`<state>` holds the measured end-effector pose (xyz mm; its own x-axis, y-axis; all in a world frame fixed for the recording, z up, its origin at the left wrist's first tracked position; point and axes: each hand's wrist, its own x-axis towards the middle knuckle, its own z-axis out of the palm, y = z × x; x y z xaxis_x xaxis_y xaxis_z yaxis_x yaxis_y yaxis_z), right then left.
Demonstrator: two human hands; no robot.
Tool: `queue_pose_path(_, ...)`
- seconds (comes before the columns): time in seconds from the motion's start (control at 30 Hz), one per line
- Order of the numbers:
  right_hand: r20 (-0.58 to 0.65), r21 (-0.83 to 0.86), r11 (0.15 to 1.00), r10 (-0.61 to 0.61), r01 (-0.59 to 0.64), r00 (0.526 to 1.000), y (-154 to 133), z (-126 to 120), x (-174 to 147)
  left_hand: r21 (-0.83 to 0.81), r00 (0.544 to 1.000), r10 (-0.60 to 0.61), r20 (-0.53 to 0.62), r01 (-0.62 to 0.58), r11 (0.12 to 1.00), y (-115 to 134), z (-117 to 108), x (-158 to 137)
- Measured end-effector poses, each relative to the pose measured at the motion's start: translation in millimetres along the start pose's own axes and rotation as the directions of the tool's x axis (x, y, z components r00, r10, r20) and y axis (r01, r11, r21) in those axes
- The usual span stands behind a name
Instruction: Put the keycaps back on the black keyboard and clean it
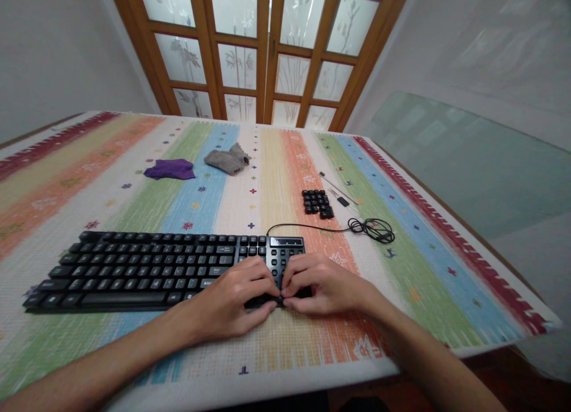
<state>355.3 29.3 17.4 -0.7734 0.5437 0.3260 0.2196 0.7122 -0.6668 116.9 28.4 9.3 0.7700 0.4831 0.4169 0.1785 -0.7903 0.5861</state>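
Observation:
A black keyboard (147,272) lies along the table's near side. Its number pad (280,257), at the right end, is stripped of its keycaps, leaving rows of bare switches. My left hand (243,293) and my right hand (323,284) meet at the keyboard's front edge, just left of the number pad. Thumb and forefinger of each hand are pinched together around one small dark key there, mostly hidden by the fingertips. The loose black keycaps (317,203) sit grouped in rows behind the keyboard, to the right.
Beyond the keycaps lie a thin brush (339,188) and a small black-handled tool (342,201). The keyboard's coiled cable (379,230) rests on the right. Farther back are a purple cloth (170,169) and a grey cloth (227,160) on the striped tablecloth (276,174).

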Motion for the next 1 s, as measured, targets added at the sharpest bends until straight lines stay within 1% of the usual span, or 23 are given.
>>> queue_pose_path(0.17, 0.024, -0.104, 0.994, -0.025, 0.028, 0.999, -2, -1, 1, 0.050, 0.999, 0.050, 0.005, -0.050, 0.998, 0, 1, 0)
queue_pose_path(0.27, 0.014, -0.107, 0.994, -0.005, 0.006, 1.000, -3, -2, 2, 0.022, 0.998, 0.058, -0.003, -0.058, 0.998, -1, 1, 0)
queue_pose_path(0.33, -0.029, -0.068, 0.997, 0.030, -0.032, 0.999, -4, -3, 3, -0.031, 0.999, 0.008, -0.045, -0.010, 0.999, -2, 0, 1)
queue_pose_path(0.37, -0.059, -0.037, 0.997, 0.067, -0.070, 0.996, -4, -4, 3, -0.059, 0.997, -0.033, -0.075, 0.028, 0.998, -2, 0, 2)
queue_pose_path(0.43, -0.126, 0.058, 0.980, 0.197, -0.191, 0.972, -5, -6, 4, -0.114, 0.983, -0.130, -0.130, 0.116, 0.987, -2, -3, 4)
queue_pose_path(0.5, -0.178, 0.180, 0.930, 0.352, -0.322, 0.919, -7, -9, 6, -0.182, 0.959, -0.234, -0.161, 0.204, 0.962, -1, -6, 7)
queue_pose_path(0.53, -0.191, 0.239, 0.900, 0.411, -0.364, 0.891, -7, -10, 7, -0.223, 0.944, -0.286, -0.165, 0.246, 0.943, -1, -8, 8)
queue_pose_path(0.57, -0.196, 0.293, 0.876, 0.447, -0.383, 0.873, -7, -10, 7, -0.264, 0.929, -0.334, -0.162, 0.285, 0.921, -2, -9, 9)
queue_pose_path(0.67, -0.168, 0.444, 0.809, 0.498, -0.386, 0.851, -5, -9, 10, -0.355, 0.893, -0.425, -0.146, 0.354, 0.866, -3, -10, 11)
queue_pose_path(0.77, -0.096, 0.589, 0.695, 0.567, -0.413, 0.818, -3, -6, 11, -0.370, 0.888, -0.440, -0.133, 0.367, 0.853, -6, -10, 12)
queue_pose_path(0.83, -0.055, 0.645, 0.630, 0.602, -0.432, 0.796, -2, -4, 11, -0.363, 0.888, -0.442, -0.130, 0.372, 0.854, -7, -10, 13)
queue_pose_path(0.9, -0.025, 0.668, 0.594, 0.620, -0.448, 0.785, -2, -3, 11, -0.362, 0.884, -0.449, -0.129, 0.380, 0.851, -8, -10, 13)
queue_pose_path(1.0, 0.013, 0.669, 0.573, 0.627, -0.473, 0.779, -2, -5, 11, -0.362, 0.876, -0.470, -0.112, 0.405, 0.840, -8, -10, 14)
